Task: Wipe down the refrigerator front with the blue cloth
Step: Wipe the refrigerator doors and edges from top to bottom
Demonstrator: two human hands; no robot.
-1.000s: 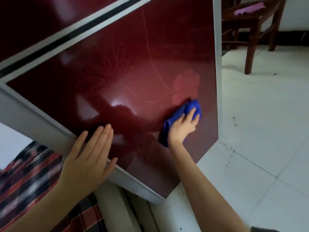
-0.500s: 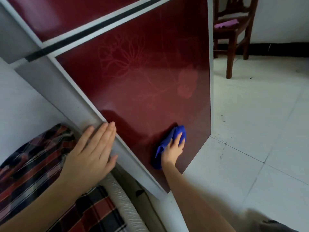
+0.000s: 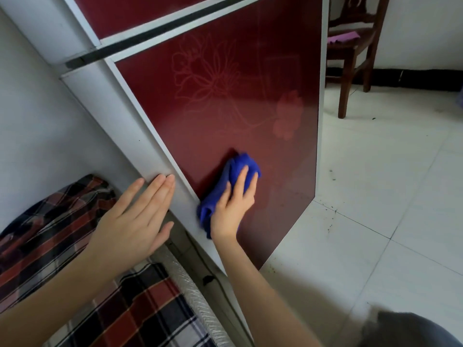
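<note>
The refrigerator front (image 3: 225, 101) is a glossy dark red door with a pale flower pattern and a white frame. My right hand (image 3: 231, 204) presses a bunched blue cloth (image 3: 240, 169) flat against the lower left part of that door, close to the frame. Part of the cloth is hidden under my palm. My left hand (image 3: 136, 219) lies flat with fingers together on the refrigerator's white side panel (image 3: 110, 116), holding nothing.
A plaid fabric (image 3: 50, 231) lies at lower left beside the refrigerator. A wooden chair (image 3: 355, 46) with a purple cloth on its seat stands at the back right. White floor tiles (image 3: 390, 186) with dark specks spread to the right.
My right hand has slid the blue cloth down and leftward across the door, from near the pink flower to the lower left by the frame. The view has shifted; my left hand stays on the refrigerator's edge.
</note>
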